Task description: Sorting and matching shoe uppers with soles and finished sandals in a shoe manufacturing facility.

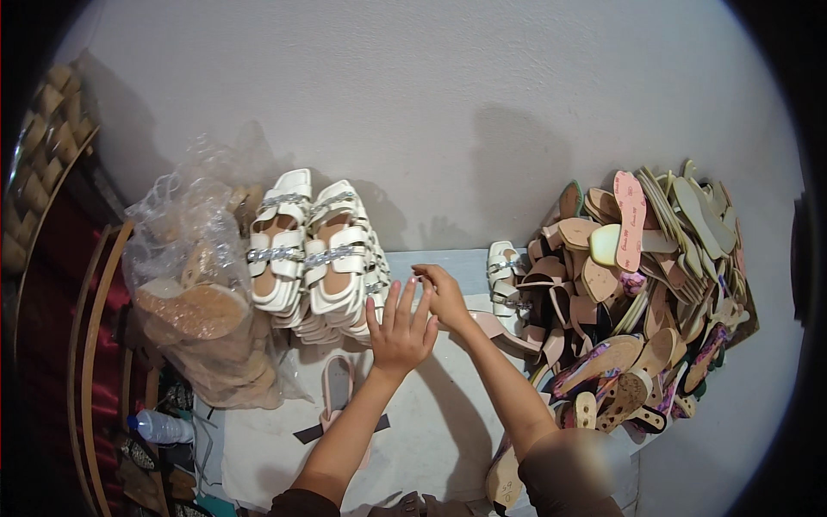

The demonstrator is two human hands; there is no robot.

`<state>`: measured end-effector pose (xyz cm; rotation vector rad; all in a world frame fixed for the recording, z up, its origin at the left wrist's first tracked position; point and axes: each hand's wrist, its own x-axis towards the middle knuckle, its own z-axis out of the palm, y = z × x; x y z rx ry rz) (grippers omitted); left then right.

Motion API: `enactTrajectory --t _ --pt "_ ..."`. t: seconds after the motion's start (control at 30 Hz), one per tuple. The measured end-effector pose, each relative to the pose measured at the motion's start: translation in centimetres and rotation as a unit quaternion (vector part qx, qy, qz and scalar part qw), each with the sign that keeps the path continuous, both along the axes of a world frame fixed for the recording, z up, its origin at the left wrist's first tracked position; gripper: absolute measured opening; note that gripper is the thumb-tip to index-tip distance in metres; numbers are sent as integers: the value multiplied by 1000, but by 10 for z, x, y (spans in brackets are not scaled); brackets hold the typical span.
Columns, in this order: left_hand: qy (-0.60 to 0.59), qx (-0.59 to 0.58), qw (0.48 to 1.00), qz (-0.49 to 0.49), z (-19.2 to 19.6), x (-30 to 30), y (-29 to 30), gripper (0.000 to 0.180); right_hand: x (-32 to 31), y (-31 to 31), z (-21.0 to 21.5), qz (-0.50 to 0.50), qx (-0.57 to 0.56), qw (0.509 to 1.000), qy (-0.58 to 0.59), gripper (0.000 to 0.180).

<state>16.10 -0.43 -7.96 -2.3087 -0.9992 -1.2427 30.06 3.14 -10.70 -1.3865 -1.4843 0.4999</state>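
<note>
My left hand (pixel 402 332) is held above the white work surface with its fingers spread, and nothing shows in it. Against its fingertips, my right hand (pixel 444 299) has bent fingers drawn together. Whether something small sits between them is hidden. Below my left wrist lies a pink sandal (pixel 338 383) with a dark strap across it. A beige sandal piece (pixel 491 326) rests by my right forearm. Just left of my hands rise stacked white sandals (pixel 336 276) with glittering straps.
A clear plastic bag (pixel 194 293) of soles stands on the left, near a water bottle (pixel 162 426). On the right is a large heap of soles and sandals (pixel 629 284). One white sandal pair (pixel 505 280) lies beside it. A grey wall (pixel 431 112) closes the back.
</note>
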Motion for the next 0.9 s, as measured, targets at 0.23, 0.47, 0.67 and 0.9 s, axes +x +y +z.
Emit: enactTrajectory --t 0.23,0.47,0.67,0.9 --pt "12 -109 983 -147 -20 34 20 33 98 -4 -42 -204 -191 907 -315 33" --pt "23 -282 946 -159 -59 45 35 29 125 0 -110 -321 -335 823 -328 26" --pt "2 -394 903 -170 -73 44 35 28 118 -10 -95 -253 -201 854 -407 20" --pt "-8 -489 861 -142 -78 44 41 36 88 -10 -61 58 -138 980 -131 35"
